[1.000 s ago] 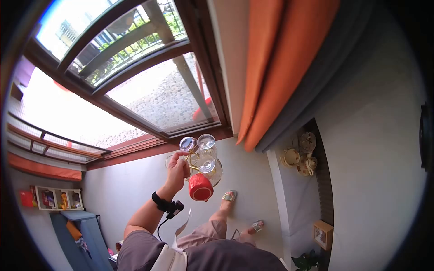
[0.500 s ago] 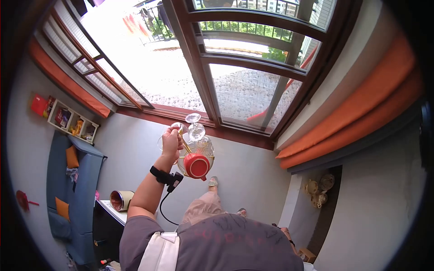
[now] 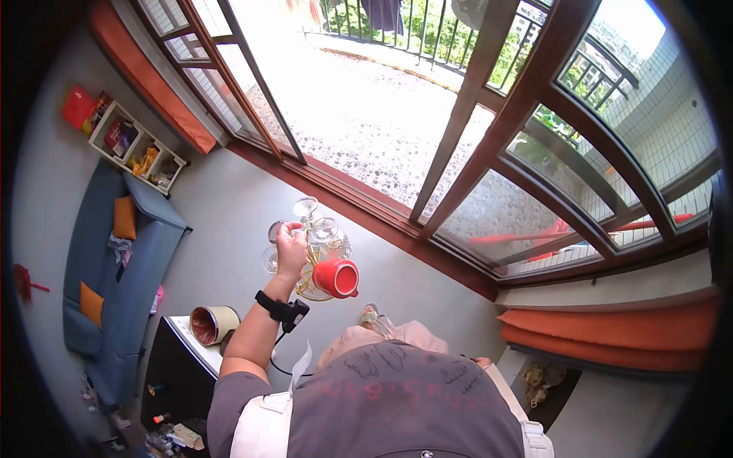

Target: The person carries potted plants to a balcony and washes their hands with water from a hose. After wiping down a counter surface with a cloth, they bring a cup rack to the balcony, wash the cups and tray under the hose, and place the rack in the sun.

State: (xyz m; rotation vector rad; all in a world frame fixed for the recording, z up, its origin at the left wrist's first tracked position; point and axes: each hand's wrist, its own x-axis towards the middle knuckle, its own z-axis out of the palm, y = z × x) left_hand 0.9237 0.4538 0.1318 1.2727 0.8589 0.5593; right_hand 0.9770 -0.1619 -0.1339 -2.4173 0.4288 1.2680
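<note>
My left hand (image 3: 292,248) is closed around the top of a gold wire cup rack (image 3: 305,288), carried in front of my body above the floor. Clear glasses (image 3: 325,228) hang upside down around the rack, several of them. A red ceramic cup (image 3: 336,278) hangs on its near side with the pale ring of its base facing me. Only a sliver of my right hand (image 3: 482,361) shows past the right side of my shirt; its fingers are hidden.
Brown-framed sliding glass doors (image 3: 489,183) stand partly open onto a pebbled balcony. A dark cabinet with a white top (image 3: 183,328) bears a cream bin (image 3: 214,324) at left. Beyond are a blue sofa (image 3: 114,267) and white shelf (image 3: 137,149). Orange curtains (image 3: 611,340) hang right.
My view and body have turned left, so the open doorway now lies more directly ahead. The cup rack stays in my left hand and has tilted a little.
</note>
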